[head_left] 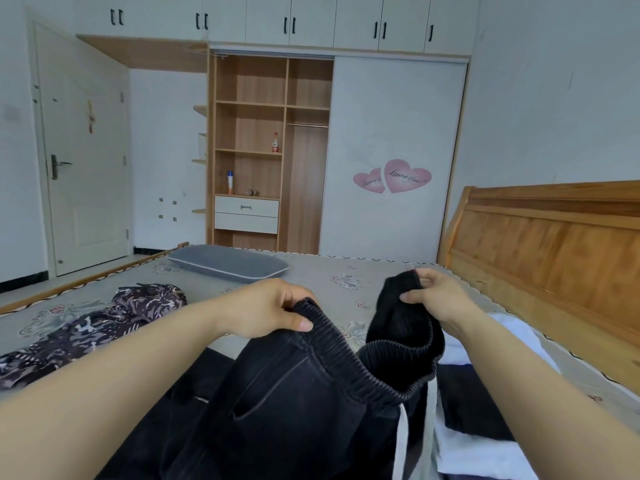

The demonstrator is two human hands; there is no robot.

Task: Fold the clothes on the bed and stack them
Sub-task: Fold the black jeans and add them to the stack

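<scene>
Over on the left of the bed [304, 271] a patterned garment [104, 320] lies crumpled and unfolded, well apart from the hands, with a grey pillow [228, 263] beyond it toward the far edge. Nearer the middle, the left hand [273, 308] is closed on the elastic waistband of the black trousers [294, 393], thumb on top and fingers curled under the ribbed edge, the forearm reaching in low from the lower left. The trousers hang from that band and drape down toward the person, a pocket opening showing on the front. To the right, the right hand [434, 294] pinches the other end of the waistband, which bunches up into a dark fold, the wrist cocked and the hand raised a little higher than its partner. Beneath that forearm lies a white and navy garment [485, 403] (folded or not, I cannot tell). By my reckoning this is the opening of the fold: the waistband is being taken up at both ends. The next move would call for drawing the hands apart to pull the band taut, then laying the trousers flat so the legs line up. The headboard [554, 244] closes off the right.
</scene>
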